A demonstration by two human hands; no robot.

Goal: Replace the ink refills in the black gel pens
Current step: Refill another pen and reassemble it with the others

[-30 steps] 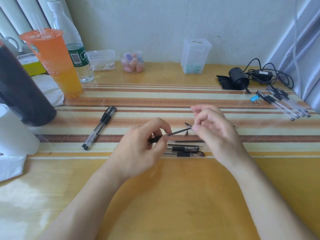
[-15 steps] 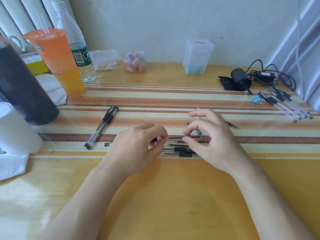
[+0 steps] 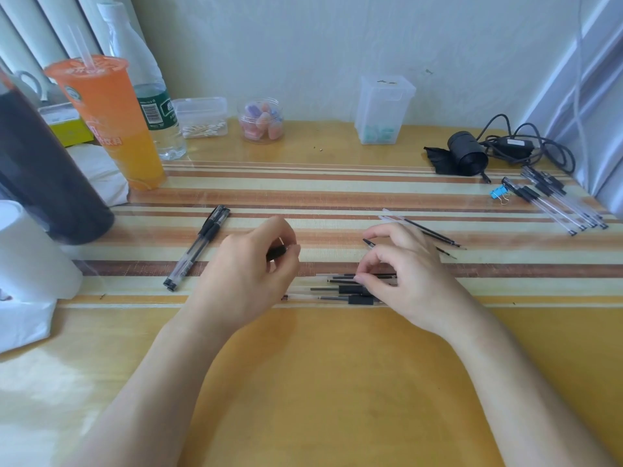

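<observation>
Just left of the pile of pen parts (image 3: pixel 350 293), the left hand (image 3: pixel 242 274) grips a black piece (image 3: pixel 276 253), while the right hand (image 3: pixel 404 274) pinches a thin refill (image 3: pixel 381 275) on that pile.

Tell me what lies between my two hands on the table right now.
Head view: the clear ends of the loose pen parts reach from under the right hand toward the left hand; farther up, only bare striped table.

I counted 2 capped pens (image 3: pixel 199 246) at 9 o'clock | 1 orange cup (image 3: pixel 111 119) | 1 bottle (image 3: pixel 158 109) | 3 clear containers (image 3: pixel 384 109) | 1 blue clip (image 3: pixel 498 193)
</observation>
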